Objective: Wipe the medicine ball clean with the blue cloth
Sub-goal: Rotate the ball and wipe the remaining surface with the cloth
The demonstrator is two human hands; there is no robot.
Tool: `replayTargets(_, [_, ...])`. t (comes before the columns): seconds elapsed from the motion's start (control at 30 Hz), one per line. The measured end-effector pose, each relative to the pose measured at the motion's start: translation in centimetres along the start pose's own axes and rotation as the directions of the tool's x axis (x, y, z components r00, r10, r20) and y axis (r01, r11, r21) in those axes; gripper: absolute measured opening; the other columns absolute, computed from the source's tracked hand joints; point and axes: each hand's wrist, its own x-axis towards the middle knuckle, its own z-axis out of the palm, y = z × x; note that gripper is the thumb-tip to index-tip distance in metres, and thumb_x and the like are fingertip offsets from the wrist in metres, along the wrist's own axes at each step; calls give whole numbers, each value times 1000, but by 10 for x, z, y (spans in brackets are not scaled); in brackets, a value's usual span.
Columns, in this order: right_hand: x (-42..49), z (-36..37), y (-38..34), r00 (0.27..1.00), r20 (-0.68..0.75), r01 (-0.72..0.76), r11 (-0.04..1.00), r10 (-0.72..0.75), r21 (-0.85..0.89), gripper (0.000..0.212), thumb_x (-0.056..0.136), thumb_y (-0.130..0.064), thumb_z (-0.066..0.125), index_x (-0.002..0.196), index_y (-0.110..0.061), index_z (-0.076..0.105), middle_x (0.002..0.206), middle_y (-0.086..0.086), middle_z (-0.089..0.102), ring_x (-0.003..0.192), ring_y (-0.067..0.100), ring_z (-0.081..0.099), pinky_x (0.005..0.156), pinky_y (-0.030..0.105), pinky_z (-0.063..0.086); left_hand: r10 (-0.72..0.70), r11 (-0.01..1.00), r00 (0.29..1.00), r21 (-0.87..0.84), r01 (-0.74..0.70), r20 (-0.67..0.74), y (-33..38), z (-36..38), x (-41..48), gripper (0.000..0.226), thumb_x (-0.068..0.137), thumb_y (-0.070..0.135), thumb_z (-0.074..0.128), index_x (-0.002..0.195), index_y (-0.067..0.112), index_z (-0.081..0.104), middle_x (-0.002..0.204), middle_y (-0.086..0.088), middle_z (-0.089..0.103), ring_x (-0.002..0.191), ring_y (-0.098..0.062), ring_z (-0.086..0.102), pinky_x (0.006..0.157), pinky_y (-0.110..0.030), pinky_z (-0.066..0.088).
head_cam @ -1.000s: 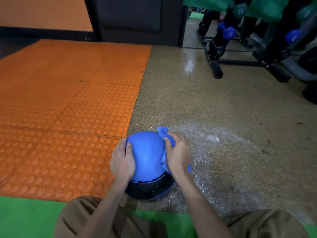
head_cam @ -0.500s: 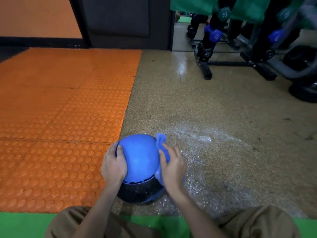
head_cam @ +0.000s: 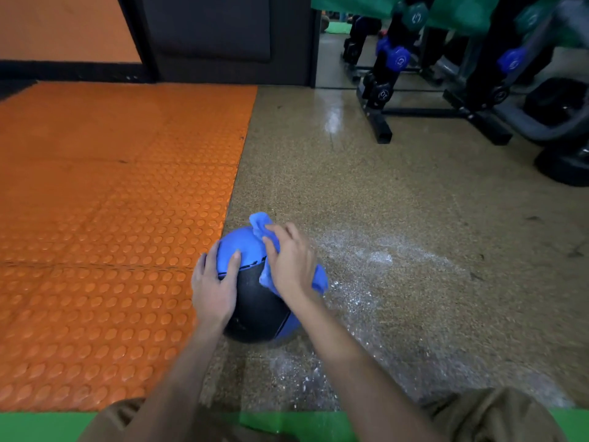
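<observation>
In the head view, the medicine ball (head_cam: 253, 301) sat on the speckled floor (head_cam: 398, 202), just right of the orange mat (head_cam: 111, 202). The left hand (head_cam: 213, 290) lay open with its fingers spread on the ball's left side. The right hand (head_cam: 291, 266) curled over the bunched blue cloth (head_cam: 319, 280), gripping it against the ball's upper right (blue half far, black half near).

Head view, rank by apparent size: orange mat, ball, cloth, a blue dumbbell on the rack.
1. orange mat
2. ball
3. cloth, mostly hidden under the right hand
4. blue dumbbell; it is far off, so its true size against the cloth is unsure
</observation>
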Motion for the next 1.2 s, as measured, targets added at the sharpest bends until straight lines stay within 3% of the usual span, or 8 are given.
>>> replayTargets(0.27, [-71,17,17,971,-218,128,980,-93,151,18,92,-36,44,104,-28,55,97,0,55,88,16,52,73,26,42,-41,998,998,-38,40,-40,-4,1,22,50,95,44,47,139,20,45,144,-8,44,135,-23,37,112,-36,24])
replayTargets(0.37, [12,18,28,980,2,-198,975,199,99,20,91,-31,49,106,-24,61,103,6,62,92,27,57,73,33,43,-41,998,997,-42,38,-67,-5,1,17,50,95,44,46,139,21,45,143,-8,44,133,-25,38,111,-37,25])
replayTargets(0.5, [55,19,47,837,276,-518,846,472,124,17,91,-28,54,104,-21,62,104,8,66,97,29,61,74,32,43,-89,996,991,-25,87,-100,0,6,16,55,92,54,44,140,26,43,144,-7,42,133,-27,37,111,-41,24])
replayTargets(0.6, [6,16,30,959,-52,-274,957,280,97,22,90,-29,51,104,-19,63,101,6,58,91,29,57,72,34,43,-97,995,991,-15,96,-93,3,8,20,51,94,49,44,140,26,43,143,-8,43,133,-28,37,110,-40,24])
replayTargets(0.7, [-68,15,5,977,-208,-12,980,53,197,19,87,-30,49,101,-22,60,93,-3,48,81,17,53,64,25,40,-80,997,994,-25,78,-81,1,5,22,50,94,47,46,138,25,45,143,-6,44,133,-25,38,110,-37,24])
replayTargets(0.83, [-45,14,10,987,-162,32,990,-9,139,16,88,-31,50,101,-27,58,91,2,55,79,20,56,61,28,41,-45,994,998,-97,40,-53,-5,0,16,60,86,56,44,137,25,47,143,-2,45,133,-21,39,109,-31,25])
replayTargets(0.97, [26,11,17,961,114,-261,961,250,95,21,93,-29,50,110,-22,59,107,8,57,96,29,56,70,31,39,-145,982,987,-129,135,-68,-9,0,20,49,95,48,44,139,25,44,144,-4,43,134,-23,37,110,-33,23])
replayTargets(1.2, [-92,33,5,984,-162,92,987,-71,129,17,86,-30,49,102,-31,53,99,-6,45,85,15,54,64,25,43,-298,935,952,-224,276,-71,-18,-13,19,49,97,49,39,139,23,46,144,-6,45,133,-25,39,111,-37,25])
